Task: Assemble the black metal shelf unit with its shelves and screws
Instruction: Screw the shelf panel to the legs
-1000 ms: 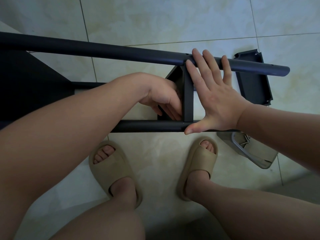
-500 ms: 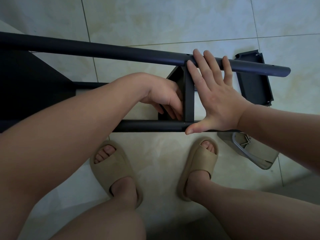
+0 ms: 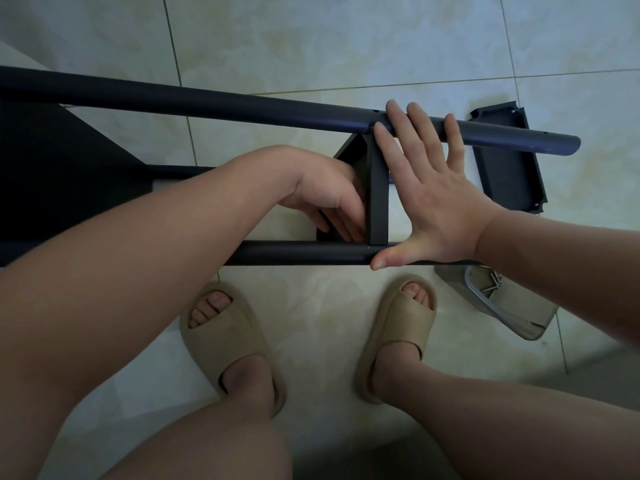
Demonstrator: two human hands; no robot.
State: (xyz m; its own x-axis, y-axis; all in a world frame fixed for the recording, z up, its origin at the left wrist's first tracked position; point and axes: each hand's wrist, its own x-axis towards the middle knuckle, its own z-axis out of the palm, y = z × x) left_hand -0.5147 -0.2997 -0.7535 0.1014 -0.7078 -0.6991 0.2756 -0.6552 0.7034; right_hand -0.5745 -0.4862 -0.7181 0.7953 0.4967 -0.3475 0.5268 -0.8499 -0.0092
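On the floor (image 3: 346, 43) the far tube (image 3: 242, 105) lies behind the near tube (image 3: 304, 253); a shelf (image 3: 377, 202) stands between them; the left hand (image 3: 329, 195) is at its left side, the right hand (image 3: 436, 202) against its right; further right lies a loose shelf (image 3: 509, 174); before it, a bag (image 3: 512, 306).

text: none legible | labels: none | brands: none | numbers: none | signs: none

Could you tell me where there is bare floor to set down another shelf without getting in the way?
Bare tile lies beyond the far pole, and a smaller patch between the two slippers. It is crowded around the upright shelf, where the left hand and right hand touch it, and to the right, with the spare shelf and packet.
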